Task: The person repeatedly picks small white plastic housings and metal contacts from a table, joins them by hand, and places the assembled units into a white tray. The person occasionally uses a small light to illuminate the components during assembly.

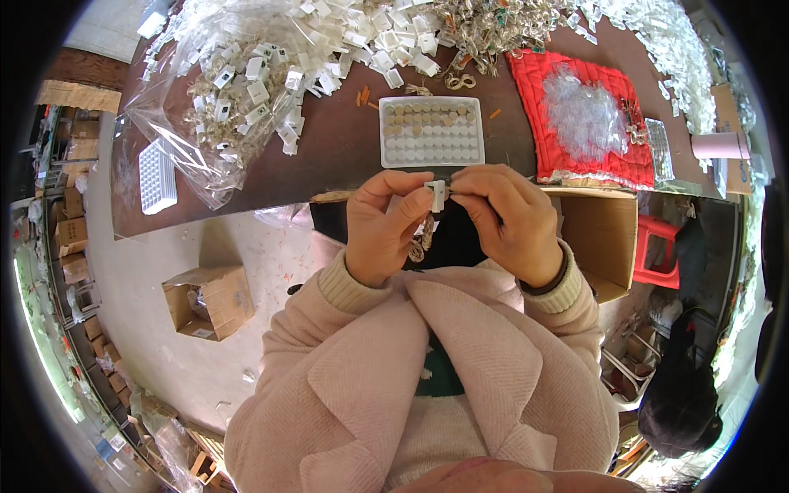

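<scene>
My left hand pinches a small white plastic housing between thumb and fingers, just past the table's near edge. Below it, a coiled pale wire hangs by the left palm. From the other side my right hand closes thumb and forefinger at the housing's right face. A tiny dark bit shows at those fingertips, too small to name. Straight beyond the hands, a white tray holds rows of round pieces, tan ones in the far rows and white ones nearer.
White plastic housings and coiled wires are heaped along the table's far side. A red cloth at right bears clear plastic pieces. Stacked white trays stand at left. Cardboard boxes and a red stool are below.
</scene>
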